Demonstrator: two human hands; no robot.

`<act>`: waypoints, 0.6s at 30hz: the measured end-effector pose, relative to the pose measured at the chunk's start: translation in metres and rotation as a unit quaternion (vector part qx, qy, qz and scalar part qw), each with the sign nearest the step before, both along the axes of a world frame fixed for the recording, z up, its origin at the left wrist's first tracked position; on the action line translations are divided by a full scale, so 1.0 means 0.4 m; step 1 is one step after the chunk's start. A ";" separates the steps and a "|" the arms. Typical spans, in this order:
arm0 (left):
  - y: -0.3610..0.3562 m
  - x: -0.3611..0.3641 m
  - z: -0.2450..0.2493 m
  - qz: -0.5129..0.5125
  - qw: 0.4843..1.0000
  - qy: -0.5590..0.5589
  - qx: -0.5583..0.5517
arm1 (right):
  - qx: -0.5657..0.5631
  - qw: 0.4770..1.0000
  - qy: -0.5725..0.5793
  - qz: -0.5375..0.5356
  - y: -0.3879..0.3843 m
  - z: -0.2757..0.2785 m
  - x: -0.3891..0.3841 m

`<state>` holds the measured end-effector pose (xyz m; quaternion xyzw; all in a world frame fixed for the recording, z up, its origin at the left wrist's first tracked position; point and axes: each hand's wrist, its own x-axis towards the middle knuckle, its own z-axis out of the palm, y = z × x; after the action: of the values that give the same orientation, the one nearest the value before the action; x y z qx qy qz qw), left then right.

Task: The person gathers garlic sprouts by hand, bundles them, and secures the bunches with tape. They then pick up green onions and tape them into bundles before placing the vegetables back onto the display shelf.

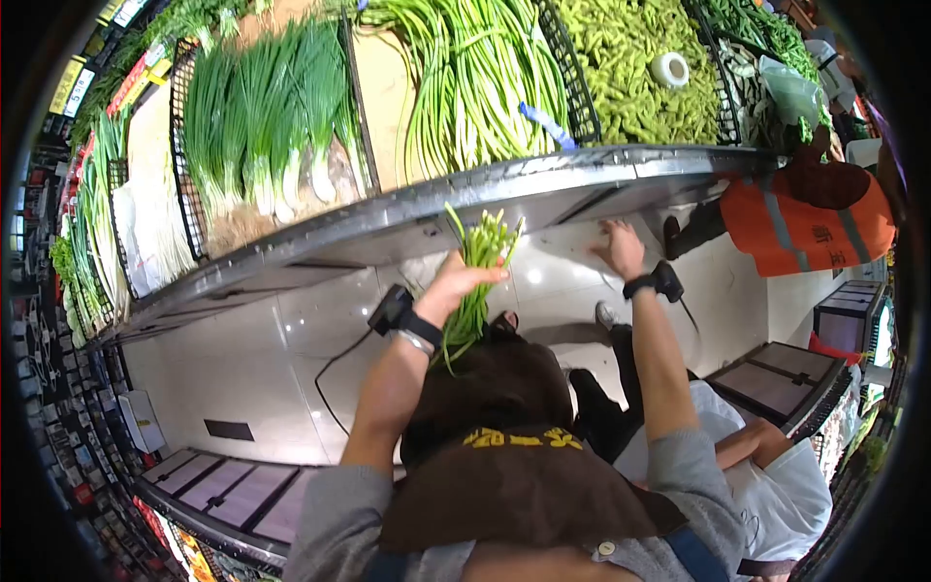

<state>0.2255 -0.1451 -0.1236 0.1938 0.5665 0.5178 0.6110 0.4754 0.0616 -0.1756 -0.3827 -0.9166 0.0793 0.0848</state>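
Just below the metal rim of the produce stand (543, 175), the left hand (458, 283) is closed around a bunch of green stalks (482, 242). The fingers wrap the bunch about halfway along. The tips fan out above the fist towards the rim, and the lower ends hang past the wrist over the brown apron (514, 456). The bunch stands nearly upright, tilted a little to the right at the top.

Well apart from it, the right hand (621, 248) is stretched forward with the palm down and the fingers spread, gripping nothing. It is near the underside of the stand's edge, but I cannot tell whether it touches the metal. The bunch sits between the two hands, held only by the left. Each wrist wears a black strapped device (658, 281), and a thin cable trails from the left one across the pale tiled floor (281, 339).

Up on the stand, a heap of the same kind of long green stalks (475, 78) lies directly above the held bunch. Scallions (262, 116) fill the wire bin to its left, and green peppers (630, 68) with a roll of tape (669, 69) on top lie to its right. At the right edge is a person in an orange vest (805, 228).
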 end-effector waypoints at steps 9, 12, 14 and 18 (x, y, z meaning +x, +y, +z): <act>0.060 0.061 -0.002 0.068 0.995 0.039 -0.067 | -0.368 0.907 0.204 -0.008 -0.222 0.168 -0.244; 0.072 0.073 -0.017 0.046 0.994 0.049 -0.081 | -0.165 0.970 0.180 0.013 -0.224 0.129 -0.242; 0.077 0.079 -0.015 0.037 0.991 0.071 -0.104 | -0.164 0.958 0.224 -0.068 -0.163 0.089 -0.219; 0.054 0.061 -0.027 0.007 0.990 0.053 -0.129 | -0.442 0.824 0.352 -0.051 -0.012 0.187 -0.105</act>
<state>0.2500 -0.1234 -0.1342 0.1369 0.6616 0.4337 0.5962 0.4333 0.0570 -0.1007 -0.3713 -0.6706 0.6007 0.2271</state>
